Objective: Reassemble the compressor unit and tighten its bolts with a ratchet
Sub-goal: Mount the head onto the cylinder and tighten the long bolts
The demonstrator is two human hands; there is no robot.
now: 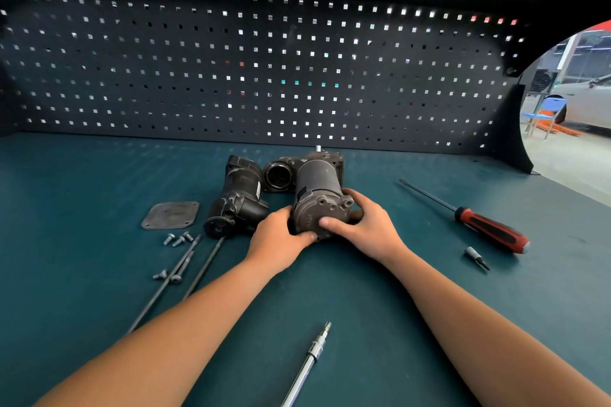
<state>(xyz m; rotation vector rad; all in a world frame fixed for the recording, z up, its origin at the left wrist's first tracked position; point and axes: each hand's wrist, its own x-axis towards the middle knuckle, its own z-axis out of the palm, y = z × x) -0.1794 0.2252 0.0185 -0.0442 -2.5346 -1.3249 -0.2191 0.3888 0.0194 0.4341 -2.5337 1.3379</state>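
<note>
Both hands clamp the motor (318, 185), which lies on its side in the middle of the bench (92, 182), its end cap facing near. The left hand (281, 236) curls round the cap's near-left edge, thumb under its lower rim. The right hand (367, 228) wraps the right side, thumb pressed across the cap's face. The motor's far end joins a crankcase (325, 158) with an open round bore (278, 176) on its left.

Just left of the motor lies a black housing (238, 200), apart from the crankcase and touching the left hand's knuckles or nearly so; I cannot tell which. Further left a square plate (170, 215) lies flat. Near it sit short bolts (178, 239), and long bolts (203, 268) run from there toward the near left, partly under the left forearm.

A chrome bar (309, 363) with a bit at its tip lies near, between the forearms, its near end cut off by the frame. To the right lie a red-and-black screwdriver (489, 228) and, just nearer, a loose bit (476, 258). A pegboard (264, 69) backs the bench
</note>
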